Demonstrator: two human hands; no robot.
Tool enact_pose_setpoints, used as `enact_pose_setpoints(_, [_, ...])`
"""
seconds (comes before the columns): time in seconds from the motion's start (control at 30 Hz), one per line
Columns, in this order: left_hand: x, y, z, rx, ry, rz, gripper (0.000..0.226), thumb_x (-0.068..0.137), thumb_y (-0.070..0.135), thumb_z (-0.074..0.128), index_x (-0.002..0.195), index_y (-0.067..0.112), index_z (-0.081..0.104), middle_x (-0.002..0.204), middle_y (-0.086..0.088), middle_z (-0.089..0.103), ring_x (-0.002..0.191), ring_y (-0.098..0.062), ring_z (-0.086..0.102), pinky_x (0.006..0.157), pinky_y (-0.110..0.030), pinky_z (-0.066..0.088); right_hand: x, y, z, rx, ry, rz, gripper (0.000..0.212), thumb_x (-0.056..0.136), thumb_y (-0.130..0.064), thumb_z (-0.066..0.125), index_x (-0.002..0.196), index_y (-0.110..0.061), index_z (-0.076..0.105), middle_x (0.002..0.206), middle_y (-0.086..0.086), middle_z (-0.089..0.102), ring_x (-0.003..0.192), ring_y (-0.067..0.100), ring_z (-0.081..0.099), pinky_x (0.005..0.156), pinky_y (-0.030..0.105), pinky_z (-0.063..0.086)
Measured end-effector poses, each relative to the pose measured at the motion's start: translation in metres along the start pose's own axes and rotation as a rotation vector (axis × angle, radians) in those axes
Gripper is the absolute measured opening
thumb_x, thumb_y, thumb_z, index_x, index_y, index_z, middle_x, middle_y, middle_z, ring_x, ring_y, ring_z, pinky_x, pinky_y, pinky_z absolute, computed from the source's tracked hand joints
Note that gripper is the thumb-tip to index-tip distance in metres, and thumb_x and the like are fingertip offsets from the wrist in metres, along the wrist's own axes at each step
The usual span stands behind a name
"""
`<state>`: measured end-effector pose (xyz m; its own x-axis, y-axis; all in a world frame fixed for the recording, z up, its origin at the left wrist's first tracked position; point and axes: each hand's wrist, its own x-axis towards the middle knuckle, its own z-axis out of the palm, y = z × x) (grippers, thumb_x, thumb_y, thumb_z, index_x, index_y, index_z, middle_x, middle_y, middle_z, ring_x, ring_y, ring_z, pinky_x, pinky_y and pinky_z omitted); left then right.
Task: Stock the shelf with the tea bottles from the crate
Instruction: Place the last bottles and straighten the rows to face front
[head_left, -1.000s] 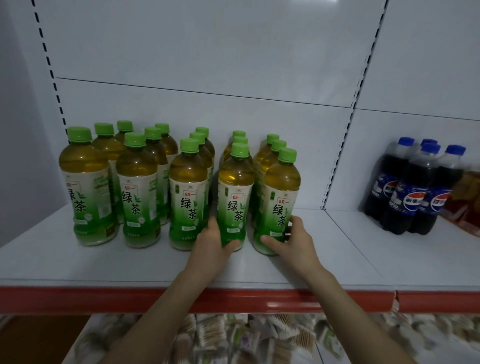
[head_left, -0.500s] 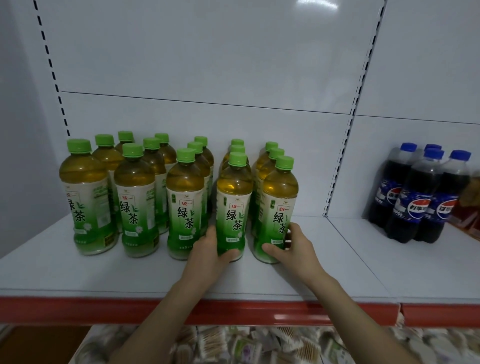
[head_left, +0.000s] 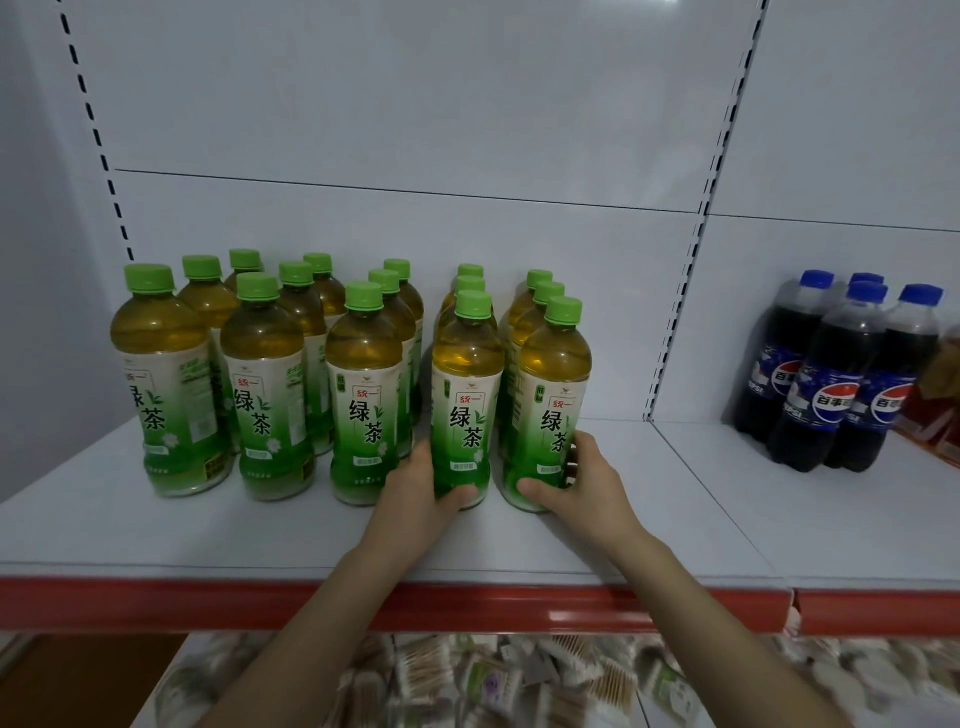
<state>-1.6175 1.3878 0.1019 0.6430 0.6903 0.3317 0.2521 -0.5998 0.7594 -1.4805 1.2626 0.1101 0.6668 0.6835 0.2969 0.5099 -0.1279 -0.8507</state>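
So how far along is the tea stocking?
Done: five rows of tea bottles, three deep, stand on the shelf. In hand: the left hand grips the fourth row's front bottle low down, the right hand grips the fifth row's front bottle; both bottles stand on the shelf. Left: bare shelf to their right; the crate is out of view, so remaining stock is unknown.

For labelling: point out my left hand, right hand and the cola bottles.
left hand (head_left: 415, 493): head view, its back.
right hand (head_left: 587, 483): head view, its back.
cola bottles (head_left: 826, 402): head view, front bottle's label.
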Motion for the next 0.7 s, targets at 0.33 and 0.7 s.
enact_pose_setpoints(0.33, [0.0001, 0.0001, -0.0005, 0.014, 0.004, 0.004, 0.056, 0.079, 0.020, 0.070, 0.127, 0.008, 0.044, 0.127, -0.009, 0.058, 0.117, -0.021, 0.054, 0.087, -0.017, 0.035, 0.0080, 0.0041, -0.0067, 0.037, -0.053, 0.046, 0.056, 0.070, -0.015, 0.078, 0.113, -0.020, 0.042, 0.094, -0.017, 0.053, 0.091, 0.011, 0.057, 0.075, 0.022, 0.048])
enact_pose_setpoints(0.7, [-0.0002, 0.0020, -0.0008, 0.014, 0.000, 0.005, 0.059, 0.079, 0.020, 0.070, 0.130, 0.009, 0.041, 0.127, -0.008, 0.058, 0.117, -0.021, 0.054, 0.088, -0.018, 0.036, -0.0016, 0.0012, -0.0049, 0.004, 0.024, 0.009, 0.055, 0.070, -0.018, 0.078, 0.110, -0.022, 0.040, 0.094, -0.013, 0.053, 0.080, -0.007, 0.051, 0.059, 0.005, 0.044])
